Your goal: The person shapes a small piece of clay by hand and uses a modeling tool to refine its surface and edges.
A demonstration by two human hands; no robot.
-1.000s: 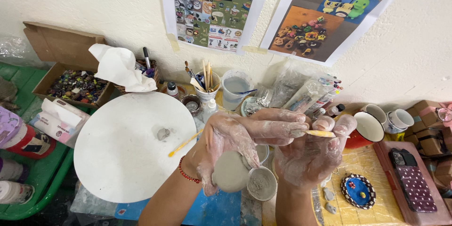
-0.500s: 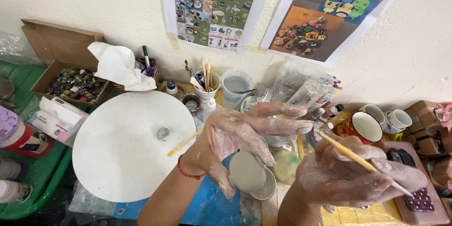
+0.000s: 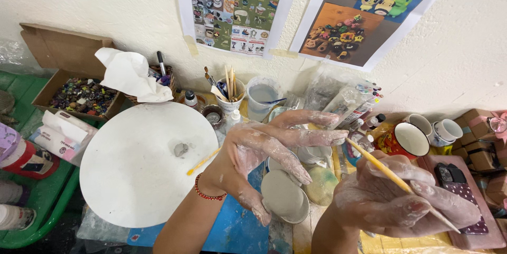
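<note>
A clay-smeared right hand (image 3: 401,204) pinches a slender wooden tool (image 3: 393,177), its long axis slanting up-left toward the splayed, empty left hand (image 3: 264,153), which hovers nearer, just above the grey clay dish (image 3: 285,198) on the cluttered table beside a white round board (image 3: 132,174).

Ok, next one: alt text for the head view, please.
Two clay-smeared hands over a cluttered craft table: the right hand grips a thin wooden brush handle, while the left hand hovers open-fingered above a small clay dish. A round white board lies to the left.
</note>
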